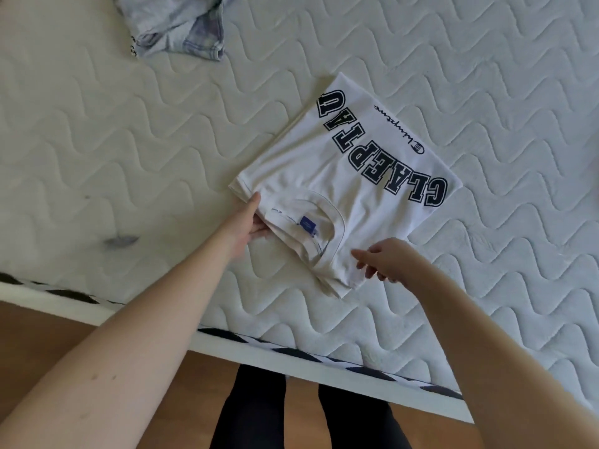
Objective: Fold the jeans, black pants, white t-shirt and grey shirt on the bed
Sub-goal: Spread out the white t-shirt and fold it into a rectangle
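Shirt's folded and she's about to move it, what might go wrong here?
Only the left hand grips the folded white t-shirt, at its collar-side edge; the right hand hovers open, so lifting may spill the layers. The stack also lies near the mattress edge and may slide off.

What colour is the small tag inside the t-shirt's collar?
Blue. The tag sits inside the neckline of the white t-shirt, clearest in the head view.

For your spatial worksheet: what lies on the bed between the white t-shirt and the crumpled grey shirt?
Only bare quilted mattress separates white t-shirt from grey shirt, head view.
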